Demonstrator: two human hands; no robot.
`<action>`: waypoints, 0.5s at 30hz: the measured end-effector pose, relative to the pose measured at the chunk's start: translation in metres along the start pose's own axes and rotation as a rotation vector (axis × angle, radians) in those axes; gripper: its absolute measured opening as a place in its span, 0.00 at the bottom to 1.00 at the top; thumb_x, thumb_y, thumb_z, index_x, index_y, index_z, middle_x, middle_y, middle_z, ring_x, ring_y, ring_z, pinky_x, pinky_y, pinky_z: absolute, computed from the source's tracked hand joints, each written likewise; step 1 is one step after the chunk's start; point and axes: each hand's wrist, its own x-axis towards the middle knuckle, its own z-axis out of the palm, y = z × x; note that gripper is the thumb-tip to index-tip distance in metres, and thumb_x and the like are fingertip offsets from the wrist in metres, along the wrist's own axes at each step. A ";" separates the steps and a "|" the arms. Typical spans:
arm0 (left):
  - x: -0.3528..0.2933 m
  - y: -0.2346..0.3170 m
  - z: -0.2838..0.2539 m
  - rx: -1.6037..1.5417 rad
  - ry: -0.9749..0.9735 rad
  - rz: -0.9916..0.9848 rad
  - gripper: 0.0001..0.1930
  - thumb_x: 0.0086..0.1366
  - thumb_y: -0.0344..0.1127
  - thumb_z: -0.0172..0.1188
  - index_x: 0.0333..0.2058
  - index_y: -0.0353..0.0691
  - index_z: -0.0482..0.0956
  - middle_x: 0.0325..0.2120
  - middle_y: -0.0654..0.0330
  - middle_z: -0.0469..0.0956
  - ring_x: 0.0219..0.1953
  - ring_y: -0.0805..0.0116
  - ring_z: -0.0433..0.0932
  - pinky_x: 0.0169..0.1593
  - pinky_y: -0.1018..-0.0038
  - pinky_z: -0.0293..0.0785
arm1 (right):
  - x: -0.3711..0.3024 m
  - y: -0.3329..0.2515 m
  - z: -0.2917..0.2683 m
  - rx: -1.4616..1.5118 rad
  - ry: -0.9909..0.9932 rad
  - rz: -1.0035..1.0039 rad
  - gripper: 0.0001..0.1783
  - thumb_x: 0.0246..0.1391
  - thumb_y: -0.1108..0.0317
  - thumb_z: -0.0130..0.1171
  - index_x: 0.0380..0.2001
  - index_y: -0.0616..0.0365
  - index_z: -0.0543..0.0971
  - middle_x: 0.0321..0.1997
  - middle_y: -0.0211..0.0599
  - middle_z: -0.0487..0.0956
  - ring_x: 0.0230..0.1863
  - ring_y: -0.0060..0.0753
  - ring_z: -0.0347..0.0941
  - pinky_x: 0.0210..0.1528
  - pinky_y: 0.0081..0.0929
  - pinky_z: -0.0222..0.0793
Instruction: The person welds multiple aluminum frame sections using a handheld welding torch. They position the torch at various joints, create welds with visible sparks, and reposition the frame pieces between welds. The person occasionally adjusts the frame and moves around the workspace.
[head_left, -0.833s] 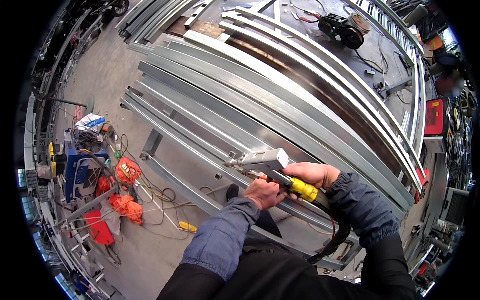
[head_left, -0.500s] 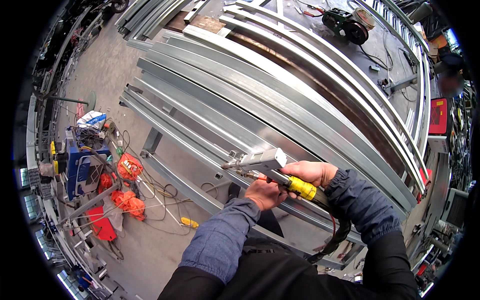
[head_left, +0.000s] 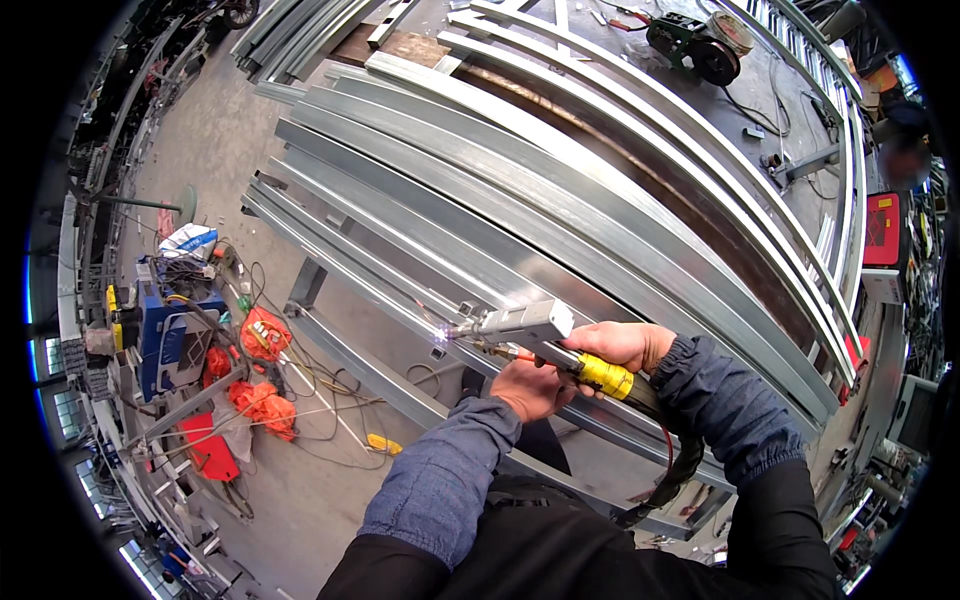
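The torch [head_left: 530, 321], just off centre towards five o'clock, aims its nozzle [head_left: 464, 329] at nine, sparking on a grey rail [head_left: 385, 302]. The right hand [head_left: 628, 349] wraps it; the left hand [head_left: 532, 388] bunches close beneath, its hold unclear. A tug from the black hose [head_left: 680, 484] at five o'clock could pull the nozzle astray; spatter might burn bare skin. The flash [head_left: 442, 333] obscures the contact point; the left fingertips are hidden.

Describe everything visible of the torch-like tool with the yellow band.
The torch-like tool has a boxy, silvery-grey, metallic-looking head, a slim nozzle and a yellow wrapped band on its handle. A dark hose trails from its rear. It lies slantwise, nozzle pointing left over a grey metal rail; a small violet-white glow shows at the tip, whose contact is unclear. The right hand grips the handle; the left hand is curled against its underside, its exact hold hidden.
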 end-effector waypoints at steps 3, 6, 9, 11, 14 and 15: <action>0.000 0.001 -0.003 0.038 -0.003 0.016 0.18 0.69 0.50 0.63 0.53 0.54 0.87 0.49 0.61 0.87 0.52 0.55 0.86 0.56 0.61 0.83 | 0.000 0.001 -0.002 0.008 -0.014 0.001 0.28 0.83 0.43 0.41 0.71 0.45 0.76 0.37 0.33 0.83 0.31 0.29 0.84 0.32 0.31 0.83; -0.002 0.001 -0.006 0.075 0.032 0.037 0.18 0.69 0.51 0.62 0.52 0.53 0.88 0.49 0.61 0.87 0.51 0.56 0.87 0.55 0.61 0.84 | 0.000 0.002 -0.003 -0.008 -0.024 -0.005 0.27 0.83 0.44 0.42 0.71 0.43 0.76 0.37 0.33 0.83 0.31 0.29 0.83 0.32 0.31 0.83; -0.003 0.000 0.000 0.107 0.098 0.049 0.17 0.68 0.51 0.62 0.49 0.53 0.88 0.46 0.61 0.87 0.49 0.56 0.87 0.54 0.61 0.84 | -0.002 0.001 -0.002 -0.014 -0.016 0.000 0.26 0.83 0.44 0.42 0.70 0.42 0.77 0.38 0.32 0.82 0.31 0.28 0.83 0.32 0.30 0.83; -0.003 0.000 0.004 0.099 0.097 0.022 0.16 0.68 0.51 0.62 0.47 0.52 0.89 0.45 0.61 0.87 0.47 0.55 0.88 0.53 0.61 0.84 | -0.002 0.001 -0.002 -0.017 -0.011 0.004 0.26 0.83 0.44 0.43 0.70 0.42 0.77 0.38 0.32 0.82 0.32 0.28 0.83 0.32 0.30 0.83; -0.004 0.000 0.007 0.098 0.125 0.021 0.14 0.69 0.50 0.62 0.44 0.52 0.89 0.43 0.62 0.88 0.44 0.54 0.88 0.52 0.60 0.84 | -0.004 0.001 0.000 -0.017 0.000 0.007 0.26 0.83 0.44 0.43 0.69 0.44 0.78 0.38 0.33 0.82 0.32 0.28 0.83 0.32 0.30 0.83; -0.004 0.000 0.008 0.100 0.140 0.027 0.14 0.69 0.50 0.61 0.43 0.51 0.89 0.42 0.62 0.88 0.44 0.54 0.88 0.52 0.60 0.84 | -0.004 0.001 0.000 -0.017 0.005 0.007 0.26 0.83 0.44 0.44 0.68 0.45 0.78 0.38 0.33 0.83 0.32 0.29 0.83 0.32 0.31 0.83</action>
